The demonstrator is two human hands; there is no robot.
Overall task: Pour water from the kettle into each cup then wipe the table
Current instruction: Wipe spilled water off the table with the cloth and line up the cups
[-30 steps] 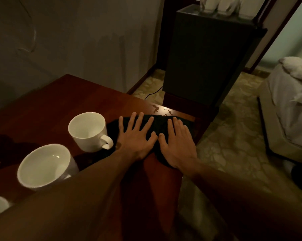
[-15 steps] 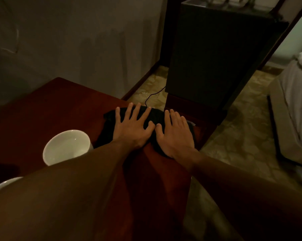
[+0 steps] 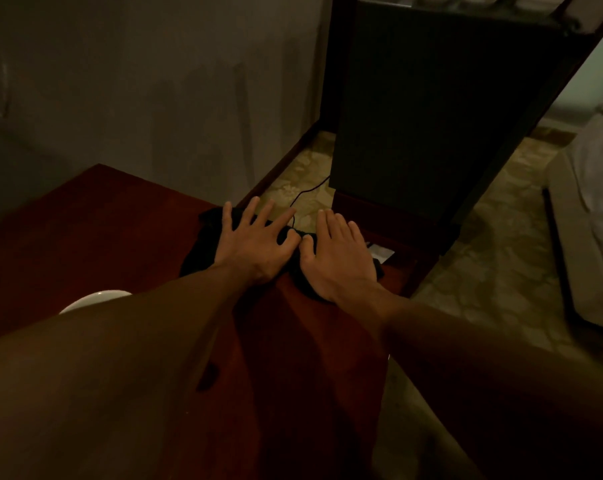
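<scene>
Wall [image 3: 137, 81]: plain grey, dim, with a dark skirting at its foot.
Floor [image 3: 494, 265]: mottled beige stone pattern.
Cabinet [image 3: 431, 109]: tall dark box on a reddish wooden base.
Cable [image 3: 308, 192]: thin, black, on the floor beside the cabinet.
Bed [image 3: 598, 209]: pale covers, far right.
Light: low, warm.

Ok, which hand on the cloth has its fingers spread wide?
The left hand: its fingers fan apart on the black cloth, while the right hand beside it has its fingers close together.
</scene>
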